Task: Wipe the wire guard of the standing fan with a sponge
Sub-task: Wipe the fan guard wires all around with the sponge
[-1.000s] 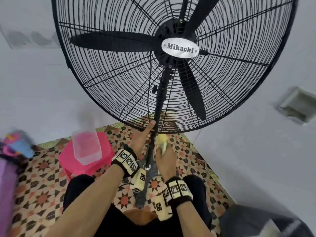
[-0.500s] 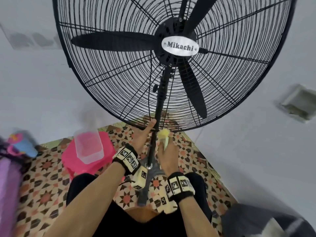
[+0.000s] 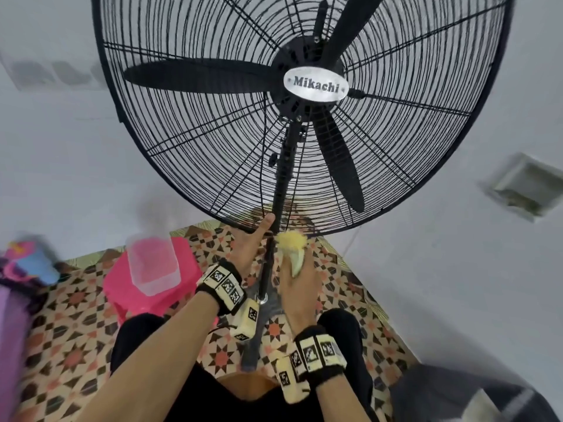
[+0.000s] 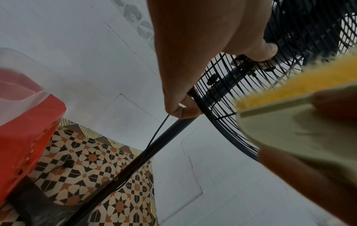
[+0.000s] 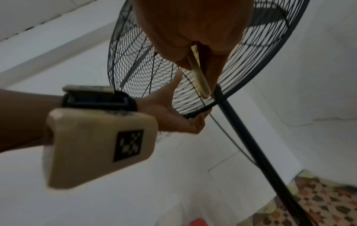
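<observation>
The black wire guard (image 3: 213, 153) of the standing fan fills the upper head view, tilted toward me. My left hand (image 3: 257, 234) grips the guard's bottom rim just left of the pole (image 3: 281, 190); in the left wrist view its fingers (image 4: 183, 108) curl round the rim (image 4: 218, 130). My right hand (image 3: 297, 275) holds a yellow and green sponge (image 3: 292, 243) just right of the pole. The sponge's yellow edge is at the bottom rim. In the right wrist view the sponge (image 5: 199, 75) lies against the lower wires (image 5: 146, 73), with the left hand (image 5: 173, 117) beside it.
A pink stool (image 3: 122, 287) carrying a clear plastic tub (image 3: 152, 263) stands on the patterned floor (image 3: 61, 330) to my left. A white wall lies behind the fan, with a recessed box (image 3: 524, 187) on the right. The fan's cable (image 4: 154, 137) runs down the pole.
My right hand has lifted the sponge slightly, up to the guard's bottom rim. The left hand has kept its hold on the rim.
</observation>
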Available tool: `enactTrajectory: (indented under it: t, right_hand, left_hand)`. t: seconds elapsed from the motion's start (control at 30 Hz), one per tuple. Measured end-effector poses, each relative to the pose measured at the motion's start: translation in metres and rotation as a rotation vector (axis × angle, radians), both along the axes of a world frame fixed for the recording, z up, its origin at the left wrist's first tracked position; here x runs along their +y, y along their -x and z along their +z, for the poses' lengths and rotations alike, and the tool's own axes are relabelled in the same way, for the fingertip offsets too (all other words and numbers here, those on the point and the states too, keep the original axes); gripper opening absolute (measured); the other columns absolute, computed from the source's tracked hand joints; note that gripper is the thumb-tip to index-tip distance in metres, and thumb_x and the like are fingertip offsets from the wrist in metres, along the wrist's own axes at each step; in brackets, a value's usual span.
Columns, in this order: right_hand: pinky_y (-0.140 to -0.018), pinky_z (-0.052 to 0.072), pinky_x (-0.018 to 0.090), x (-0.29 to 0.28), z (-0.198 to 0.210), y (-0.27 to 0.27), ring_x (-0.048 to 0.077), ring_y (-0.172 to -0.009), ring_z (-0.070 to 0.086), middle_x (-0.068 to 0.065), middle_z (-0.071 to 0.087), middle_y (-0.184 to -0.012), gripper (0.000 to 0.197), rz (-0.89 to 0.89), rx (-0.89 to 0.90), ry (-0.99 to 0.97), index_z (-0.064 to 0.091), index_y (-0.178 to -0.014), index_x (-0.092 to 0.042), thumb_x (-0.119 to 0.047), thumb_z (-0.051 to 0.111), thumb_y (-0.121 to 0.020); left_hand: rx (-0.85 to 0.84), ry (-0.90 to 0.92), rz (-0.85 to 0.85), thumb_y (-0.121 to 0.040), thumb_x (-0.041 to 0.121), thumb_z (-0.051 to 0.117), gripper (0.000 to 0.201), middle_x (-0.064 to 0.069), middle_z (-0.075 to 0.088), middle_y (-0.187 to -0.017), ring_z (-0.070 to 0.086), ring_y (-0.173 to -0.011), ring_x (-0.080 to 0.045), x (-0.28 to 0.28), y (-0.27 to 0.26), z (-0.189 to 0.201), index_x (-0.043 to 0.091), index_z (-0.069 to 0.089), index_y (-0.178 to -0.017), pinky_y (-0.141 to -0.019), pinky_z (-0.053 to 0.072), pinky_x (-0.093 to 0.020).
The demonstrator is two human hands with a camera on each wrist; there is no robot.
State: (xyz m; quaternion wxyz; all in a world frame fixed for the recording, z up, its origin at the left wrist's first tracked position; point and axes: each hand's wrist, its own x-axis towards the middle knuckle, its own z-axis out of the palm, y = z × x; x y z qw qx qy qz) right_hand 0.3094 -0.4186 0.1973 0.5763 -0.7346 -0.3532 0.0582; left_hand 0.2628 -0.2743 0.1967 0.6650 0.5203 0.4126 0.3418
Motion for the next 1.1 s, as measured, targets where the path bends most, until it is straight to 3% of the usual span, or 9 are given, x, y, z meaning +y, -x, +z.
enactTrajectory:
  t: [0.13,0.27,0.43,0.6,0.73,0.87,0.97,1.03,1.1]
  right_hand:
    - [-0.080,0.060,0.034,-0.009,-0.001,-0.043,0.023,-0.097,0.068,0.004,0.068,-0.114,0.040,-0.269,0.195,0.016,0.048,-0.134,-0.013,-0.027,0.064,-0.100]
    - [-0.082,0.053,0.036,-0.016,0.016,-0.090,0.030,-0.094,0.064,0.012,0.063,-0.110,0.039,-0.527,0.350,-0.035,0.044,-0.130,-0.003,-0.011,0.063,-0.098]
    - [-0.090,0.059,0.052,0.007,0.023,-0.080,0.036,-0.103,0.068,0.019,0.065,-0.129,0.058,-0.415,0.300,0.191,0.034,-0.151,-0.005,-0.016,0.061,-0.101]
    - [-0.087,0.059,0.030,0.009,-0.006,-0.016,0.029,-0.107,0.071,0.012,0.069,-0.120,0.038,-0.045,0.191,0.299,0.053,-0.136,-0.008,-0.006,0.062,-0.099]
    - [-0.082,0.040,0.014,0.006,0.016,-0.045,0.030,-0.116,0.063,0.016,0.063,-0.128,0.054,-0.367,0.342,0.131,0.039,-0.148,0.004,-0.003,0.059,-0.099]
    - [-0.086,0.047,0.026,0.009,0.020,-0.073,0.038,-0.113,0.065,0.023,0.064,-0.125,0.056,-0.420,0.298,0.085,0.038,-0.144,0.000,-0.009,0.065,-0.095]
    - [-0.096,0.048,0.022,0.013,0.002,-0.044,0.024,-0.115,0.063,0.005,0.060,-0.127,0.063,-0.204,0.287,0.215,0.034,-0.153,-0.003,-0.003,0.062,-0.097]
    - [-0.080,0.053,0.013,0.012,-0.008,-0.025,0.026,-0.108,0.069,0.010,0.068,-0.121,0.050,-0.029,0.249,0.332,0.046,-0.145,-0.003,-0.001,0.060,-0.097]
    - [-0.073,0.056,0.020,0.012,-0.016,-0.026,0.030,-0.102,0.073,0.009,0.072,-0.109,0.036,-0.063,0.247,0.316,0.059,-0.129,-0.004,0.000,0.059,-0.094]
  left_hand:
    - [0.018,0.051,-0.062,-0.058,0.095,0.071,0.143,-0.005,0.033,-0.168,0.036,-0.152,-0.023,0.000,0.002,0.000,0.015,0.020,-0.165,-0.125,0.028,-0.055]
    - [0.055,0.084,-0.050,-0.056,0.096,0.071,0.147,-0.004,0.035,-0.166,0.041,-0.149,-0.023,0.003,-0.002,-0.004,0.016,0.016,-0.166,-0.123,0.034,-0.052]
    - [0.106,0.171,-0.152,-0.057,0.099,0.067,0.131,0.000,0.046,-0.161,0.060,-0.132,-0.018,0.031,-0.013,-0.051,0.041,0.017,-0.164,-0.118,0.040,-0.051]
    - [0.092,0.064,-0.215,-0.061,0.100,0.059,0.126,0.015,0.036,-0.159,0.042,-0.143,-0.015,0.006,-0.001,-0.009,0.033,0.028,-0.164,-0.125,0.027,-0.048]
    - [0.121,0.140,-0.160,-0.059,0.098,0.066,0.130,0.006,0.043,-0.162,0.052,-0.140,-0.017,0.031,-0.008,-0.046,0.035,0.022,-0.164,-0.121,0.036,-0.048]
    - [0.052,0.087,-0.200,-0.070,0.091,0.065,0.104,0.011,0.057,-0.139,0.060,-0.120,-0.008,0.002,0.002,0.001,0.027,0.045,-0.151,-0.100,0.046,-0.028]
    - [0.058,0.074,-0.148,-0.062,0.097,0.066,0.134,0.004,0.052,-0.152,0.063,-0.116,-0.005,0.005,0.000,-0.004,0.023,0.023,-0.165,-0.076,0.048,-0.016]
    - [0.052,0.076,-0.134,-0.058,0.098,0.067,0.138,0.003,0.051,-0.154,0.064,-0.116,-0.007,0.009,-0.001,-0.011,0.025,0.023,-0.165,-0.077,0.048,-0.019]
    - [0.025,0.081,-0.140,-0.057,0.096,0.070,0.129,0.002,0.055,-0.149,0.064,-0.118,-0.011,0.008,0.001,-0.007,0.022,0.041,-0.158,-0.090,0.050,-0.025]
